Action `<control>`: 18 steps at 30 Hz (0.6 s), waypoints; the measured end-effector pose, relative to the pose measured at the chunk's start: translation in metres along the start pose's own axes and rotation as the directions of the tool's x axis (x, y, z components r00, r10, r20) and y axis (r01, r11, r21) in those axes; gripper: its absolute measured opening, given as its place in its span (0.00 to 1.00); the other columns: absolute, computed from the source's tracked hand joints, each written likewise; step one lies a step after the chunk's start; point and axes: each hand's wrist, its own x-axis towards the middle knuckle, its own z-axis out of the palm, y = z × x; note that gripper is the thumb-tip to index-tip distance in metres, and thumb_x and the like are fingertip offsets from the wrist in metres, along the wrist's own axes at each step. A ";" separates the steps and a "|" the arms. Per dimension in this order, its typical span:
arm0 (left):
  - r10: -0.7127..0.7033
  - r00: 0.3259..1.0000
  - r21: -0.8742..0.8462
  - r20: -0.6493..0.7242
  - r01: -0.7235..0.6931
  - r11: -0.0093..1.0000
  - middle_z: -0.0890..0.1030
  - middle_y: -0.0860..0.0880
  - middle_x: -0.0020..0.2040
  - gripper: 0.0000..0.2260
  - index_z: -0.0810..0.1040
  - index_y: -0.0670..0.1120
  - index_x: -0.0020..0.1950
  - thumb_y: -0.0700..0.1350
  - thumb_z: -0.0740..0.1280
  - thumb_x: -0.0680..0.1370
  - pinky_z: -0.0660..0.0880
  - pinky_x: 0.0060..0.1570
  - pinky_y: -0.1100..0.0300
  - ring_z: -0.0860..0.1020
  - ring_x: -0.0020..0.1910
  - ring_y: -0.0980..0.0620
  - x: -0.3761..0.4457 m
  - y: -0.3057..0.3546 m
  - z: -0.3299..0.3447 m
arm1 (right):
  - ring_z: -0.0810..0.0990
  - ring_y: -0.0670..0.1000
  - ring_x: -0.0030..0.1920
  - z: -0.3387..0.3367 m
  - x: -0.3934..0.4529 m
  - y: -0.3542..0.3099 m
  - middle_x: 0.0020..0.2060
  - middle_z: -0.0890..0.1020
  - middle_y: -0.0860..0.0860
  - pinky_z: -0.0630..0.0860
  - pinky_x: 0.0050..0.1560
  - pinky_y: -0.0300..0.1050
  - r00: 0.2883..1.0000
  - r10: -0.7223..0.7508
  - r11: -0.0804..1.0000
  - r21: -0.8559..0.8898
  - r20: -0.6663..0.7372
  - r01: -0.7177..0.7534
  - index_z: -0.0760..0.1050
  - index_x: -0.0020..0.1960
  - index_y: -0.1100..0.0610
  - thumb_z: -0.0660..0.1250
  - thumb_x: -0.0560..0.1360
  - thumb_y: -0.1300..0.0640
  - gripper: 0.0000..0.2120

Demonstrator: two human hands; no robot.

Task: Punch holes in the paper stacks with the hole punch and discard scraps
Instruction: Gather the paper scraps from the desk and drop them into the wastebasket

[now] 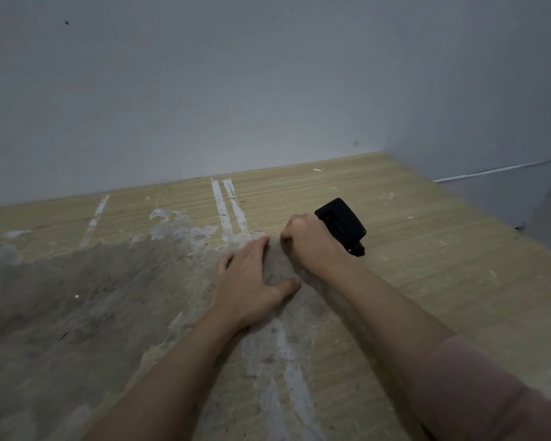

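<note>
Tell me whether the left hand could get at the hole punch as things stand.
Probably yes, with a stretch. The left hand lies flat on the floor, but the right hand, fingers curled, sits between it and the black hole punch.

I see two bare forearms, left hand (252, 281) and right hand (309, 243) ungloved; pale pink sleeve (477, 386) on right upper arm only.

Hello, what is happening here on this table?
A person leans over a worn, paint-streaked table. The left hand lies flat on the surface with fingers spread. The right hand is curled into a fist beside a black hole punch; whether it grips the punch or anything else cannot be told. No paper is visible.
</note>
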 end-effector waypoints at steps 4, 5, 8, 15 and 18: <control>0.000 1.000 0.007 -0.008 0.000 1.000 0.68 0.53 0.71 0.38 0.58 0.50 0.73 0.65 0.64 0.68 0.51 0.73 0.52 0.66 0.69 0.55 0.000 0.000 0.000 | 0.78 0.58 0.48 -0.004 0.002 -0.001 0.48 0.80 0.58 0.77 0.48 0.47 1.000 0.001 1.000 0.029 0.015 -0.002 0.81 0.49 0.63 0.60 0.74 0.68 0.12; -0.001 1.000 0.011 -0.008 0.001 1.000 0.68 0.53 0.71 0.38 0.58 0.50 0.74 0.64 0.64 0.68 0.51 0.73 0.52 0.66 0.69 0.55 0.000 0.000 0.000 | 0.78 0.57 0.48 -0.003 0.003 0.001 0.48 0.80 0.57 0.76 0.48 0.47 1.000 0.004 0.999 0.033 0.024 -0.004 0.80 0.49 0.62 0.61 0.73 0.68 0.10; -0.007 1.000 0.026 -0.004 0.008 1.000 0.67 0.53 0.72 0.38 0.57 0.50 0.74 0.63 0.65 0.69 0.51 0.73 0.51 0.65 0.70 0.55 -0.001 0.000 0.001 | 0.77 0.55 0.48 -0.004 0.006 0.004 0.47 0.78 0.54 0.78 0.48 0.50 0.998 0.019 0.995 0.092 0.060 -0.025 0.73 0.43 0.55 0.61 0.72 0.67 0.07; 0.048 0.998 0.007 -0.028 -0.048 0.999 0.71 0.56 0.68 0.28 0.65 0.53 0.70 0.59 0.63 0.71 0.54 0.72 0.51 0.68 0.67 0.57 -0.002 0.001 -0.002 | 0.75 0.47 0.41 -0.016 -0.007 0.009 0.40 0.74 0.47 0.71 0.40 0.35 0.995 0.006 0.962 0.270 0.099 -0.033 0.74 0.45 0.56 0.62 0.73 0.66 0.06; 0.083 0.996 -0.023 -0.045 -0.085 0.996 0.75 0.55 0.64 0.21 0.71 0.53 0.65 0.53 0.66 0.73 0.61 0.70 0.50 0.71 0.63 0.57 -0.003 0.002 -0.003 | 0.75 0.44 0.41 -0.021 -0.029 0.013 0.39 0.75 0.45 0.71 0.42 0.35 0.997 0.043 0.921 0.384 0.058 -0.062 0.75 0.43 0.54 0.63 0.74 0.65 0.07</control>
